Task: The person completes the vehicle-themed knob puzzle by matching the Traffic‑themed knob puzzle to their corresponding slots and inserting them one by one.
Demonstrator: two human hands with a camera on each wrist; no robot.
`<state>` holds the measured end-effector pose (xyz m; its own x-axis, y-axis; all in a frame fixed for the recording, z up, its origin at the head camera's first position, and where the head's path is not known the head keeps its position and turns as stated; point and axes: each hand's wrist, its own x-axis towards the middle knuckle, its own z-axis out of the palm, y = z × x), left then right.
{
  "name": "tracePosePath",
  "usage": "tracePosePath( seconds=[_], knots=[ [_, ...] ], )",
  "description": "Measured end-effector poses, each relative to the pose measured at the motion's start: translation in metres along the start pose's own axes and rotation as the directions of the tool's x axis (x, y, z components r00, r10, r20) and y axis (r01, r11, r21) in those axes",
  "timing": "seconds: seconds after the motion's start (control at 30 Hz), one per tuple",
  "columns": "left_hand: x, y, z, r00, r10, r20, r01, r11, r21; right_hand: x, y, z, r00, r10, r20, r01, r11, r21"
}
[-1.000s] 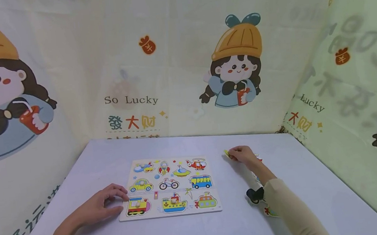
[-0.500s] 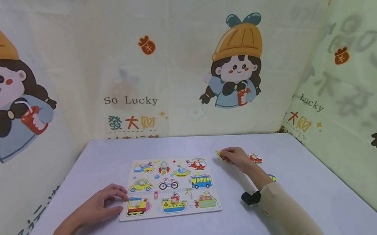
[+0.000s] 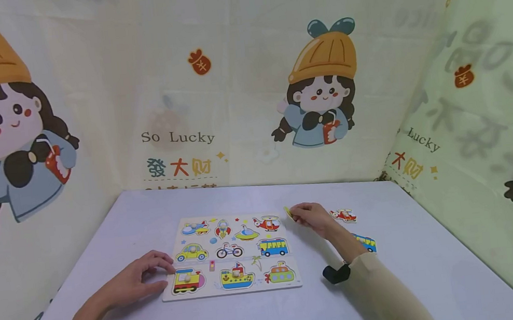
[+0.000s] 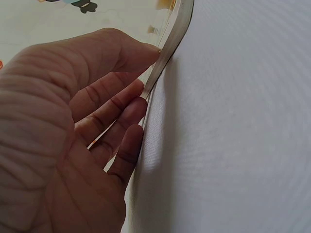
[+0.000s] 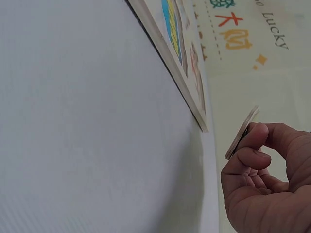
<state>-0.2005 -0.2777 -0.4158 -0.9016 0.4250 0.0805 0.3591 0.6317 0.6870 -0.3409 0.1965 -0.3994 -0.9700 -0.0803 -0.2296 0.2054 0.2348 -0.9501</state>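
Right hand [image 3: 311, 218]: grip pinches piece [image 3: 287, 212], now nearer board's [image 3: 214, 285] far-right corner, unplaced | left hand [image 3: 134, 280]: slack at its left edge | piece's face unclear

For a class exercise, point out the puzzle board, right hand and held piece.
Puzzle board [image 3: 213, 281]: head view, bare surface.
Right hand [image 3: 314, 217]: head view, its back.
Held piece [image 5: 241, 131]: right wrist view, edge.

Right hand closer to the board

The right hand [image 3: 309, 219], yellow piece [image 3: 288, 213] in its grip, has travelled left to just beside the board [image 3: 260, 280]'s upper right corner. More helicopter piece [image 3: 345, 216] and bus piece [image 3: 367, 243] shows; the sleeve [image 3: 384, 287] now covers another piece. The far-left printed figure [image 3: 28, 176] has shifted rightward.
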Motion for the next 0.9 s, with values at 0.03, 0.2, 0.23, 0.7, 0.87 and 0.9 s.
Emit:
tracePosePath(
  seconds=[0.03, 0.2, 0.23, 0.7, 0.87, 0.9],
  knots=[
    [0.0, 0.0, 0.0, 1.0, 0.001, -0.001, -0.001, 1.0, 0.002, -0.001, -0.001, 0.002, 1.0, -0.002, 0.007, 0.002, 1.0, 0.002],
    [0.0, -0.002, 0.0, 1.0, 0.019, -0.001, -0.019, 1.0, 0.006, -0.005, -0.002, 0.014, 0.999, -0.016, 0.029, 0.016, 1.0, 0.004],
    [0.0, -0.002, 0.0, 1.0, 0.027, 0.001, -0.027, 1.0, 0.005, -0.006, -0.002, 0.016, 0.999, -0.02, 0.031, 0.02, 1.0, 0.001],
    [-0.002, -0.003, 0.001, 0.999, 0.04, -0.002, -0.04, 0.999, -0.006, -0.013, -0.005, 0.038, 0.995, -0.017, 0.101, 0.013, 0.999, 0.04],
    [-0.002, -0.002, 0.002, 0.999, 0.036, -0.002, -0.036, 0.999, -0.006, -0.018, -0.005, 0.048, 0.991, -0.022, 0.13, 0.019, 0.999, 0.026],
    [-0.002, -0.002, 0.003, 0.999, 0.04, -0.001, -0.04, 0.999, -0.003, -0.019, -0.006, 0.05, 0.991, -0.026, 0.134, 0.023, 0.999, 0.025]
  ],
)
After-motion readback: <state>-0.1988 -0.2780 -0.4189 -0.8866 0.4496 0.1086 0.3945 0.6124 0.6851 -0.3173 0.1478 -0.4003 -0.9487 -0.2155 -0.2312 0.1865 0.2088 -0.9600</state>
